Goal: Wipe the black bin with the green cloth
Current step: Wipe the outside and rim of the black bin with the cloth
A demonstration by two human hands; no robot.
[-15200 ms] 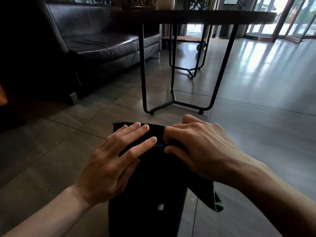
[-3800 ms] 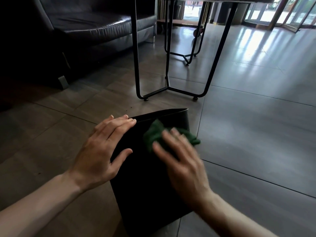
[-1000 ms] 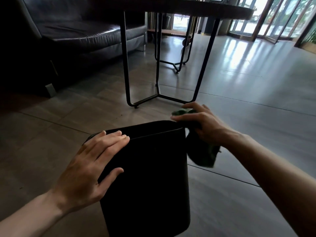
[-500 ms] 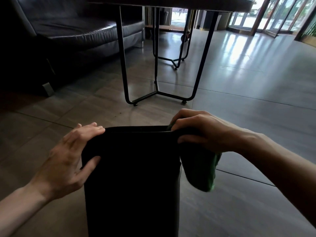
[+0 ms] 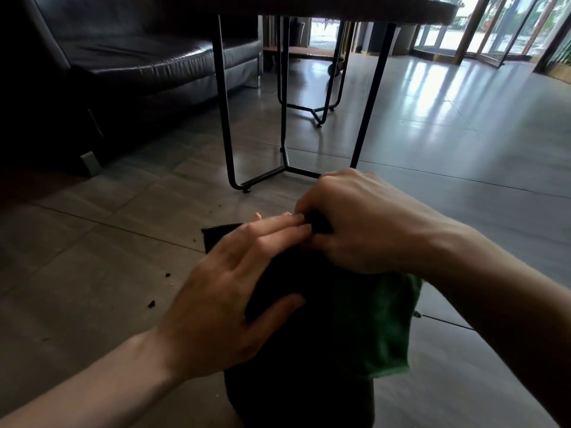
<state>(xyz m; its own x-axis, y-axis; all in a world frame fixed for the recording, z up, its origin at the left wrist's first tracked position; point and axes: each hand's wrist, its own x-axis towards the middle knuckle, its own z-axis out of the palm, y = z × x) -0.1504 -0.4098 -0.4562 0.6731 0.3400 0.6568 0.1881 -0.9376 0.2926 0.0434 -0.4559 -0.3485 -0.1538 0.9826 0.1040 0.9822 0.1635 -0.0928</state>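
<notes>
The black bin (image 5: 299,359) stands on the tiled floor right below me, its far rim mostly covered by my hands. My left hand (image 5: 234,301) lies on the bin's near side, fingers stretched up to the rim and thumb pressed on the wall. My right hand (image 5: 361,223) is clenched at the rim's right part, gripping the green cloth (image 5: 386,322). The cloth hangs down over the bin's right side below that hand.
A round table on thin black metal legs (image 5: 287,168) stands just beyond the bin. A dark leather sofa (image 5: 133,63) fills the far left. Small dark crumbs (image 5: 151,304) lie on the floor left of the bin. Glass doors (image 5: 506,32) are at the far right.
My left hand has slid from the bin's left edge onto its near side, fingers now meeting the right hand at the rim. The right hand stays clenched on the cloth at the rim.
</notes>
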